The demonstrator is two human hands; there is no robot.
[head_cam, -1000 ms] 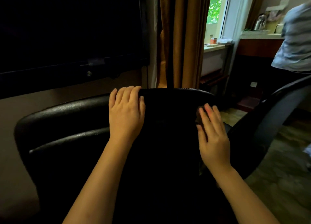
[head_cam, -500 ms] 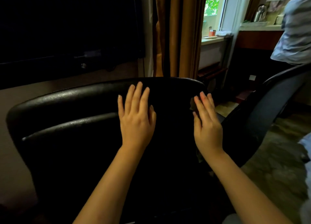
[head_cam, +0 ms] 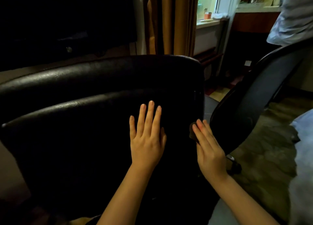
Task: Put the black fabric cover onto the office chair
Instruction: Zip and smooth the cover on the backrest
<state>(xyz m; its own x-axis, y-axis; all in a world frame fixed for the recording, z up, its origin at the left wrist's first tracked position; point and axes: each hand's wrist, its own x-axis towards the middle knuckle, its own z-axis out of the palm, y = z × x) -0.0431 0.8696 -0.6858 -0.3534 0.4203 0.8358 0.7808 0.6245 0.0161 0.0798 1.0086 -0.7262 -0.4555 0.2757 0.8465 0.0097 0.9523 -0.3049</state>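
The office chair's black backrest (head_cam: 84, 82) fills the left and middle of the view, its top edge running from the left up to a rounded right corner. Black fabric cover (head_cam: 177, 92) lies over its right part, hard to tell from the leather in the dark. My left hand (head_cam: 147, 140) lies flat on the back of the backrest, fingers straight and pointing up. My right hand (head_cam: 208, 150) presses flat along the backrest's right edge, fingers straight, touching a small dark fold of cloth (head_cam: 193, 131).
A second black chair (head_cam: 254, 98) stands close on the right. A person in a striped shirt (head_cam: 294, 18) stands at the far right by a wooden counter. Brown curtains (head_cam: 169, 20) and a window sill lie behind. Dark furniture fills the upper left.
Both hands have slid down the backrest from near its top edge to its middle. The left hand's fingers went from curled over the top to flat.
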